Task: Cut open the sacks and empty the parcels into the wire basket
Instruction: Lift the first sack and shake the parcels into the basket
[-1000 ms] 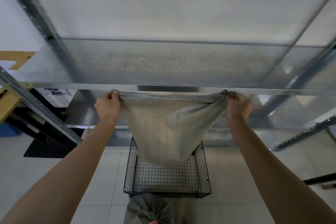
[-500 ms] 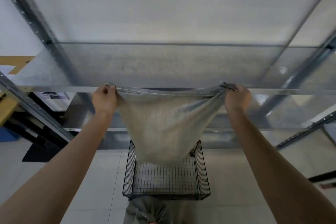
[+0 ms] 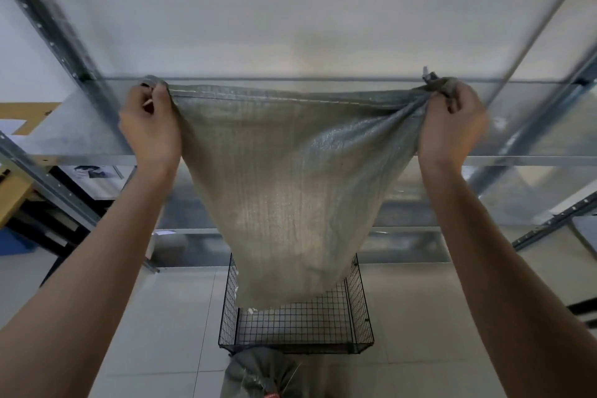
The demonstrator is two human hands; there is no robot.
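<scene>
While the left hand point(image 3: 150, 126) and right hand point(image 3: 450, 129) are clutching corners of the sack point(image 3: 290, 187), they are hoisting it higher than before. Emptying into the wire basket point(image 3: 307, 329) is probably finishing.

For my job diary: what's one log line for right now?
sack: hangs over wire basket | left hand: grips one top corner | right hand: grips other top corner
</scene>
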